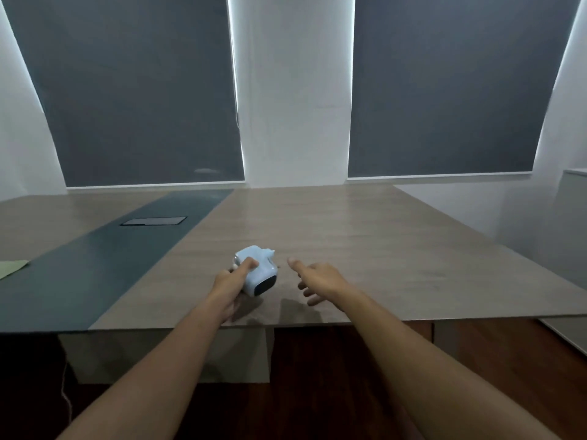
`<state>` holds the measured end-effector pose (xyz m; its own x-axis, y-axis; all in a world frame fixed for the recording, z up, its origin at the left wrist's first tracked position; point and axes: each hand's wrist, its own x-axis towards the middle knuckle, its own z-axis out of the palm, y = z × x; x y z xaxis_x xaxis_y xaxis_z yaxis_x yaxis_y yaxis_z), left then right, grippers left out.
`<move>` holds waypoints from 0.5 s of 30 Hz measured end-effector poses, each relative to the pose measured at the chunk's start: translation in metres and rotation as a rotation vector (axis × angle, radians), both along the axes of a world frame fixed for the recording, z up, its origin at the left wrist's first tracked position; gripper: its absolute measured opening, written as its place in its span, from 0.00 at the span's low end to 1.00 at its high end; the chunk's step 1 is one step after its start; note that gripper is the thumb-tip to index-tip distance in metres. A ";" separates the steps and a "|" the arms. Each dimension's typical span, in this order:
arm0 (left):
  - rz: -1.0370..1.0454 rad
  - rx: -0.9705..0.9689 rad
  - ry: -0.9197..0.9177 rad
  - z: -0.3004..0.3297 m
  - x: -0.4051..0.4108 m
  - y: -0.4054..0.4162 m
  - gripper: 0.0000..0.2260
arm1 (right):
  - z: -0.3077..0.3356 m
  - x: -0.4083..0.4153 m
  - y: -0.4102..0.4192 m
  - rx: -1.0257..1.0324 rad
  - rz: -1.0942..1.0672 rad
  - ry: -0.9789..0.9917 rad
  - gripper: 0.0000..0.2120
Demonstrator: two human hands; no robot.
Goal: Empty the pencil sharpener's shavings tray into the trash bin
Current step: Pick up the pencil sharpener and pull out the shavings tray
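A pale blue pencil sharpener [258,268] with a dark shavings tray window [266,284] on its near face is tilted above the wooden table [365,249], near the front edge. My left hand [232,285] grips it from the left, thumb on top. My right hand [317,279] hovers just right of the sharpener, fingers spread, index finger pointing toward it, a small gap between them. No trash bin is in view.
A dark green strip [95,265] runs along the table's left part, with a black cable hatch [154,221] set in it. A pale green sheet [11,269] lies at the far left. The table's front edge [413,322] is close to me; brown floor lies below.
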<state>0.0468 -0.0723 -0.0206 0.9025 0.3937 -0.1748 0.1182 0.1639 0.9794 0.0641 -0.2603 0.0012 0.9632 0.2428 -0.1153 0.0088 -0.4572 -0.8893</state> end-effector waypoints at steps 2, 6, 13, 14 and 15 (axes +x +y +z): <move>-0.076 -0.010 -0.031 0.001 0.002 -0.016 0.17 | -0.003 -0.003 -0.004 0.081 -0.001 0.052 0.30; -0.216 -0.038 -0.078 0.000 0.004 -0.040 0.18 | -0.012 -0.002 -0.021 0.192 -0.017 0.087 0.28; -0.374 0.003 -0.097 -0.001 -0.009 -0.072 0.26 | -0.029 -0.004 -0.063 0.447 0.019 0.188 0.29; -0.394 0.003 -0.105 0.000 -0.011 -0.075 0.27 | -0.029 -0.006 -0.068 0.490 0.022 0.209 0.30; -0.413 -0.002 -0.113 0.003 -0.013 -0.078 0.27 | -0.028 -0.009 -0.073 0.536 0.020 0.228 0.30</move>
